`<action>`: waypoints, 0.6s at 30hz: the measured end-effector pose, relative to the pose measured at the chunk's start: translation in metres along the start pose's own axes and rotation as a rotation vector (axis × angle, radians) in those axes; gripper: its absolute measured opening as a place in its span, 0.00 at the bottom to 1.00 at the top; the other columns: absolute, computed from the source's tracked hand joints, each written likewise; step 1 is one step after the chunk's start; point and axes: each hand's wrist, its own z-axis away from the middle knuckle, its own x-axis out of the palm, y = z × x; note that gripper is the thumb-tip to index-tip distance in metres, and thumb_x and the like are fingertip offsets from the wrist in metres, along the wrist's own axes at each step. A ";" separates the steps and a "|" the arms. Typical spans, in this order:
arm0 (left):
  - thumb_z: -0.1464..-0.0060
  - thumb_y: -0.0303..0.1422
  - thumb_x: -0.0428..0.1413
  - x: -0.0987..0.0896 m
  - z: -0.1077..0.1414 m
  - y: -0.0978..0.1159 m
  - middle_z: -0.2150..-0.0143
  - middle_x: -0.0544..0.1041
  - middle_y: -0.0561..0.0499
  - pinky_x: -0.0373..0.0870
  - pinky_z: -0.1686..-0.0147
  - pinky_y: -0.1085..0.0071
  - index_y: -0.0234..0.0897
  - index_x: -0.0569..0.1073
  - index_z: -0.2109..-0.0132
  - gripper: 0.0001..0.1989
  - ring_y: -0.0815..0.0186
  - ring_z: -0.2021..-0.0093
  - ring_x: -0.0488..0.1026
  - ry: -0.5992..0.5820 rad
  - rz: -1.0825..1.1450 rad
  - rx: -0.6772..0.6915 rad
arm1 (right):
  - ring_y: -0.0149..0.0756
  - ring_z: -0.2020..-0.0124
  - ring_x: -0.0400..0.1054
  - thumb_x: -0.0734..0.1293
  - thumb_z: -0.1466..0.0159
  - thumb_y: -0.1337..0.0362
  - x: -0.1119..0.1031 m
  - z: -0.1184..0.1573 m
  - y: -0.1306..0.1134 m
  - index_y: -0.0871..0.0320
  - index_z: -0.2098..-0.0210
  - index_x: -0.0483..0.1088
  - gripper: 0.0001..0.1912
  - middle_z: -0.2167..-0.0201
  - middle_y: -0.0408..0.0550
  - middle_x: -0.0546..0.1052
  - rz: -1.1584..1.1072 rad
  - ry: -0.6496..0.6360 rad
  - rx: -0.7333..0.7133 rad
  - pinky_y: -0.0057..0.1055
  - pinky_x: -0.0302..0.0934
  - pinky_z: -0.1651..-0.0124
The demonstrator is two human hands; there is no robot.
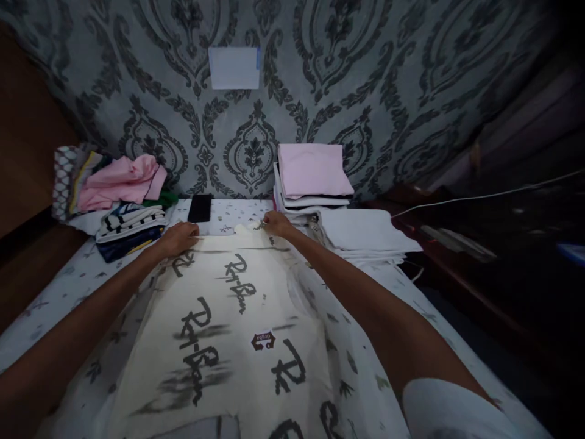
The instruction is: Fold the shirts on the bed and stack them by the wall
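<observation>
A cream garment (219, 286) with dark "Ray-Ban" lettering and a small brown patch lies spread over the bed, its far edge toward the wall. At that edge's left corner, my left hand (179, 239) is closed on the fabric. My right hand (276, 224) pinches the right corner of the same edge. Between the two hands the edge runs nearly straight, with a small bunched bit near my right fingers. Whether the garment is a shirt or something else, I cannot tell. Its near end runs out of the bottom of the view.
A black phone (200, 208) lies beyond my left hand. Folded clothes (132, 222) and a loose pink garment (119, 183) are piled at the left. On the right stand a folded pink stack (313, 171) and folded white cloths (365, 228). A white cable (484, 196) crosses at right.
</observation>
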 end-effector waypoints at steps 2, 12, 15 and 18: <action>0.45 0.34 0.48 -0.006 0.010 0.005 0.58 0.77 0.45 0.66 0.58 0.66 0.39 0.72 0.61 0.10 0.56 0.54 0.74 0.049 0.012 0.037 | 0.38 0.58 0.71 0.67 0.37 0.70 -0.010 0.009 0.000 0.63 0.59 0.73 0.07 0.61 0.51 0.77 -0.059 0.063 -0.018 0.33 0.65 0.55; 0.36 0.35 0.41 -0.007 0.120 0.044 0.58 0.79 0.43 0.67 0.58 0.61 0.40 0.75 0.59 0.17 0.54 0.59 0.75 0.222 -0.095 0.208 | 0.35 0.66 0.69 0.64 0.41 0.69 -0.027 0.153 0.019 0.58 0.55 0.71 0.15 0.67 0.43 0.76 -0.376 0.293 -0.323 0.29 0.61 0.61; 0.37 0.29 0.42 0.013 0.141 0.047 0.54 0.79 0.41 0.67 0.55 0.59 0.40 0.76 0.58 0.16 0.53 0.56 0.76 0.216 -0.157 0.261 | 0.39 0.60 0.71 0.62 0.43 0.73 -0.003 0.198 0.022 0.57 0.59 0.73 0.14 0.63 0.47 0.78 -0.256 0.236 -0.367 0.33 0.62 0.55; 0.39 0.24 0.43 0.023 0.147 0.049 0.52 0.79 0.39 0.68 0.54 0.58 0.39 0.76 0.56 0.17 0.52 0.53 0.76 0.217 -0.239 0.284 | 0.42 0.59 0.70 0.60 0.45 0.77 0.016 0.222 0.021 0.56 0.65 0.72 0.14 0.64 0.49 0.79 -0.113 0.181 -0.324 0.35 0.61 0.54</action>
